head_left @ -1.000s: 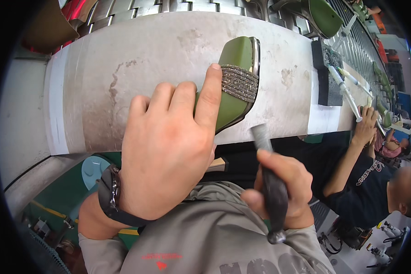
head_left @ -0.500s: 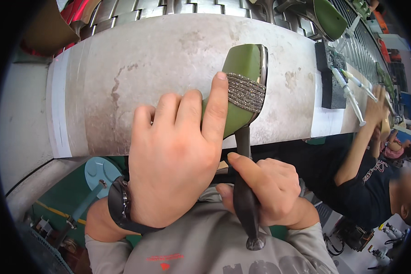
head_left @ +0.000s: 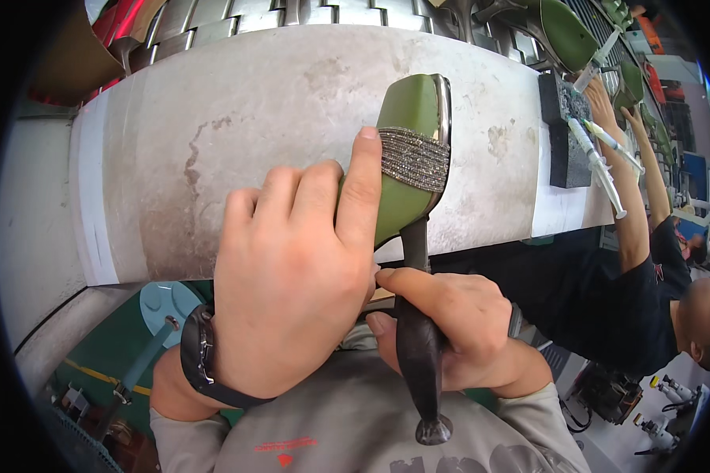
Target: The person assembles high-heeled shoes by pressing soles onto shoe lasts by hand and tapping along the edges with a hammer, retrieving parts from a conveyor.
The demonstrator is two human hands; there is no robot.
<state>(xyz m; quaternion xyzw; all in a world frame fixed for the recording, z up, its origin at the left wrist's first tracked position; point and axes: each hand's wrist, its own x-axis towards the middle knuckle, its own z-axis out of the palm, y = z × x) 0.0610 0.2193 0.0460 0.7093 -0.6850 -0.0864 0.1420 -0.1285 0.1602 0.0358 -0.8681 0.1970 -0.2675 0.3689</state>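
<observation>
Olive-green, square-toed shoe (head_left: 406, 102) with a band of dark glittering strands (head_left: 414, 160) lies on the worn, stained grey work surface (head_left: 252, 94), toe pointing away from me. From my remote seat I see the left hand (head_left: 292, 260), a black wristwatch (head_left: 201, 351) behind it, lying over the rear part. Its index finger stretches forward, apart from the others, its tip at the band's left edge; the remaining fingers are bent, and I cannot tell whether they clamp the shoe. My right hand (head_left: 465, 315) has its fingers wrapped round a dark, bulging tool (head_left: 420, 355), whose flat, narrow end reaches the shoe's near edge; contact is unclear to me. To the right, I make out white-plungered syringes (head_left: 603, 177) beside a black, rough-topped block (head_left: 556, 142), and a co-worker (head_left: 592, 315) reaching past them.
</observation>
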